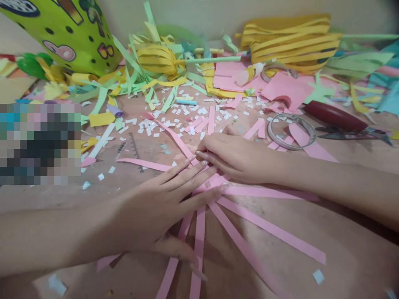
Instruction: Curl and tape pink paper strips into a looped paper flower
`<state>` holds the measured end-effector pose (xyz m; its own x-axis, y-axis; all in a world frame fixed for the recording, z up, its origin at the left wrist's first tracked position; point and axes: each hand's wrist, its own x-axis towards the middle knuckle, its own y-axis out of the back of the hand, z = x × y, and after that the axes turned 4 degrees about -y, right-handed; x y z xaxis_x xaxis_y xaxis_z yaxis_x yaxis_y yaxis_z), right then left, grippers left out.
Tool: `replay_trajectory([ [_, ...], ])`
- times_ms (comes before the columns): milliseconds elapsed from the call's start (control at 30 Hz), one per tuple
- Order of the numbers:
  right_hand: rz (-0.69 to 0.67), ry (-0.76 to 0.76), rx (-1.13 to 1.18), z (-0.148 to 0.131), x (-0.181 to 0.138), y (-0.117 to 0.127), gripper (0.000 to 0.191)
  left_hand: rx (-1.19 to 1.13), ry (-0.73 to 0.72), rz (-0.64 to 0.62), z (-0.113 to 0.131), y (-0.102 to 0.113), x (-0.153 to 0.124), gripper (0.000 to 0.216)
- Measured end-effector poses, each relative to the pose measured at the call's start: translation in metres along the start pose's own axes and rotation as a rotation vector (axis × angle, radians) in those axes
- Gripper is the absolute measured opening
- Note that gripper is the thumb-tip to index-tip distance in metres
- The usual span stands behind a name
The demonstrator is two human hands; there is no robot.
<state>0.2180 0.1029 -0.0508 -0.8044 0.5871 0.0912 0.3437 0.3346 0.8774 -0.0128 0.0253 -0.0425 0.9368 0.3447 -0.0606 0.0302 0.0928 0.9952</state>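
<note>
Pink paper strips [249, 191], starlike, under left grip [165, 199] and right grip [241, 158].

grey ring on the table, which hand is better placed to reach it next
Probably the right hand: it is nearer the grey ring, while the left hand lies farther away, over pink strips.

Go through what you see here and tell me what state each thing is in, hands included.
Left hand: open, fingers extended over the pink strips' meeting point.
Right hand: fingers curled at the same spot; grip unclear.
Pink strips: fanned outward, overlapping at the middle.
Tape roll: lying flat.
Red-handled tool: lying down; open or shut unclear.
Bottle: on its side.
White paper bits: loose, scattered.
Larger yellow lantern: slit, lying sideways.
</note>
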Motion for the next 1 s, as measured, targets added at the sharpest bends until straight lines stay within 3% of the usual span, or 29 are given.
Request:
replay_trajectory([
  [400,0.061,-0.044,-0.134,-0.003,-0.001,-0.006,0.033,0.091,-0.002,0.008,-0.002,-0.004,0.003,0.090],
  [733,0.089,-0.051,-0.159,-0.006,-0.003,-0.004,0.032,0.009,0.052,-0.141,0.000,0.007,0.006,0.095],
  [1000,0.084,-0.038,-0.130,-0.001,-0.002,-0.006,0.030,0.014,0.078,-0.172,0.002,0.011,0.008,0.095],
])
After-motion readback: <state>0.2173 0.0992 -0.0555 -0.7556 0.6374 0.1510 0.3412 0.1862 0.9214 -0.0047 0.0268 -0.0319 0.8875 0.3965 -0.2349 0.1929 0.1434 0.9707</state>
